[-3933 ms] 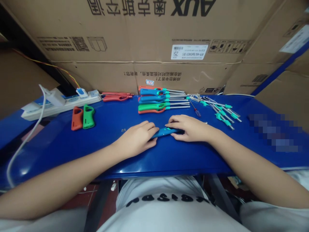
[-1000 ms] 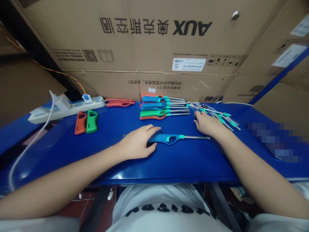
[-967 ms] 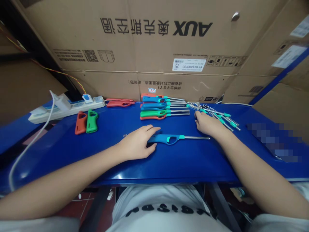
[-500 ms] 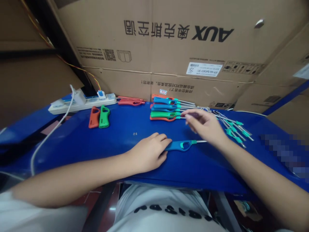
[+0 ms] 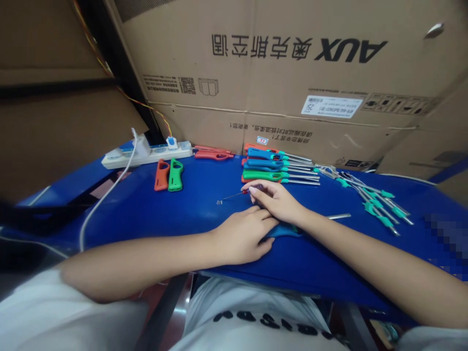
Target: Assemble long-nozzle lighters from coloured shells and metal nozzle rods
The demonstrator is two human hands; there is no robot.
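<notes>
My left hand [image 5: 243, 234] is closed around the handle end of a blue stick lighter [image 5: 287, 231], which lies on the blue table. The lighter's metal tube points right, partly hidden under my right forearm. Above it, my right hand [image 5: 276, 200] is closed on a small screwdriver [image 5: 244, 192] with a dark and red handle. Its thin shaft points left, and the tip is at or just over several tiny screws [image 5: 219, 202] on the table. Whether the tip touches a screw I cannot tell.
Behind my hands lies a stack of assembled lighters [image 5: 261, 175], with loose metal tubes [image 5: 380, 204] to the right. Orange [image 5: 161, 175] and green handle shells [image 5: 176, 175] lie left, near a power strip [image 5: 146, 155] with a white cable. Red shells [image 5: 212, 154] rest against the cardboard wall [image 5: 278, 73].
My right hand has moved left from beside the lighter stack and now points the screwdriver at the screws. My left hand stays on the blue lighter. The camera view has turned slightly left.
</notes>
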